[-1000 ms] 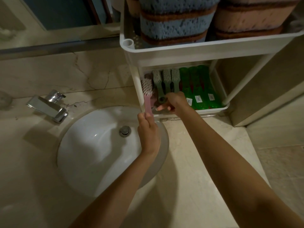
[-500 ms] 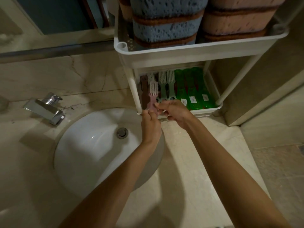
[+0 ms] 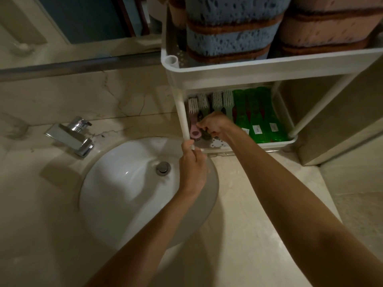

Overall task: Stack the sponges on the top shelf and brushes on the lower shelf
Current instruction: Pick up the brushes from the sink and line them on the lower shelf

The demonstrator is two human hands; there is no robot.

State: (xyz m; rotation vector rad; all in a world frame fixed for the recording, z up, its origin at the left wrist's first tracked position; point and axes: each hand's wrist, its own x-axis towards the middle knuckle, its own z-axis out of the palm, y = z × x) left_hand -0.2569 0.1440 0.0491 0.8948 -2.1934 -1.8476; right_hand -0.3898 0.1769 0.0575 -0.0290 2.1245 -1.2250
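Single head view, wide-angle, tilted steeply down over sink [image 3: 124, 193], facing shelf rack [image 3: 269, 65], close range.

Marble counter [image 3: 228, 235], white sink [image 3: 124, 193] (dim)

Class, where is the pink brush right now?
The pink brush lies on the lower shelf, far left in the head view, between the white post and a grey brush.

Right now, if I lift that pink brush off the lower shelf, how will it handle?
The pink brush looks like moulded plastic, so it is probably stiff and light. Its flat handle should resist rolling, though smooth plastic may slip.
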